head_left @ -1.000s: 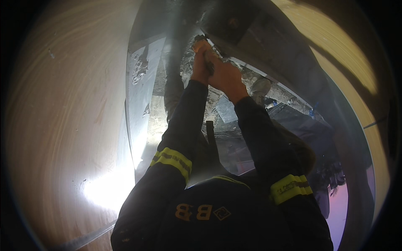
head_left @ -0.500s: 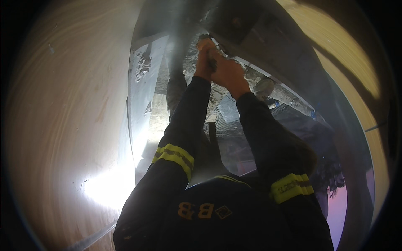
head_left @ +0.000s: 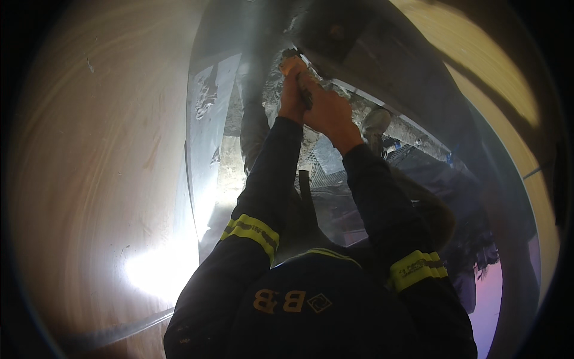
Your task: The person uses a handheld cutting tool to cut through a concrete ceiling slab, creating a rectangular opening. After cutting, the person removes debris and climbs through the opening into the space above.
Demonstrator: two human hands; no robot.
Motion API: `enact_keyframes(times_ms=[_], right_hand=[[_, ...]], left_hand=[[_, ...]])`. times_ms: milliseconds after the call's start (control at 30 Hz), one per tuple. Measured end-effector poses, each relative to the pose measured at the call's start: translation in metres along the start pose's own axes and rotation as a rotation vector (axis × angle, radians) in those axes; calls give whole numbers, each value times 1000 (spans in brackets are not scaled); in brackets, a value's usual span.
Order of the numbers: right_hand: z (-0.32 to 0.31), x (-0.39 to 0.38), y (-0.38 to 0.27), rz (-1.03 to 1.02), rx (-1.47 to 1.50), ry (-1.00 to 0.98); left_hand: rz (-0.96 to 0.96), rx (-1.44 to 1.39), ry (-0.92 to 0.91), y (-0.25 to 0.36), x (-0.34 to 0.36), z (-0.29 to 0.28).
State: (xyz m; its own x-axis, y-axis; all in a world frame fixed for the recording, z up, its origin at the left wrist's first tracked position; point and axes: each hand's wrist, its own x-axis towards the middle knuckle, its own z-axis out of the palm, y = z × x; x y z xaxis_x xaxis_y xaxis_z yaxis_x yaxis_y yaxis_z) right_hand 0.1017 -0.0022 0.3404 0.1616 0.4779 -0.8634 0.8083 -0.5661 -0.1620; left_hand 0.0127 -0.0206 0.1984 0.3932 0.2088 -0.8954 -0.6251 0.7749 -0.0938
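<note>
Both hands are raised toward the top middle, closed around a small tool (head_left: 292,63) with orange and dark parts, partly hidden by my fingers. My left hand (head_left: 290,94) grips near its far end, and my right hand (head_left: 327,112) wraps it just behind and to the right. The tool's far end sits at the edge of a long dark panel (head_left: 382,54), beside rough, crumbly grey material (head_left: 272,84). I cannot make out whether it touches. Haze hangs above my hands.
A pale wood-grain surface (head_left: 89,179) with a bright glare fills the left, beside a grey strip (head_left: 210,122). Grey-clad legs or feet (head_left: 373,125) show below the dark panel, near a bluish square piece (head_left: 327,154) on mesh. A yellowish curved surface (head_left: 496,84) lines the right.
The view and both hands with the tool have shifted slightly right since a second ago. My right wrist sits a little lower. The grip looks the same.
</note>
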Motion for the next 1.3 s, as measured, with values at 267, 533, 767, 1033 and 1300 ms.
enact_keyframes(times_ms=[267,533,767,1033,1300], right_hand=[[9,10,12,-65,-2,22],[23,31,14,-74,-23,37],[15,21,12,-56,-8,-15],[5,-3,11,-43,2,26],[6,-2,14,-49,-27,14]], left_hand=[[46,-5,-24,-4,11,-5],[-55,-39,-58,-2,39,-30],[-13,-20,-23,-2,26,-20],[3,4,63,-2,-10,11],[50,11,2,-3,-5,7]])
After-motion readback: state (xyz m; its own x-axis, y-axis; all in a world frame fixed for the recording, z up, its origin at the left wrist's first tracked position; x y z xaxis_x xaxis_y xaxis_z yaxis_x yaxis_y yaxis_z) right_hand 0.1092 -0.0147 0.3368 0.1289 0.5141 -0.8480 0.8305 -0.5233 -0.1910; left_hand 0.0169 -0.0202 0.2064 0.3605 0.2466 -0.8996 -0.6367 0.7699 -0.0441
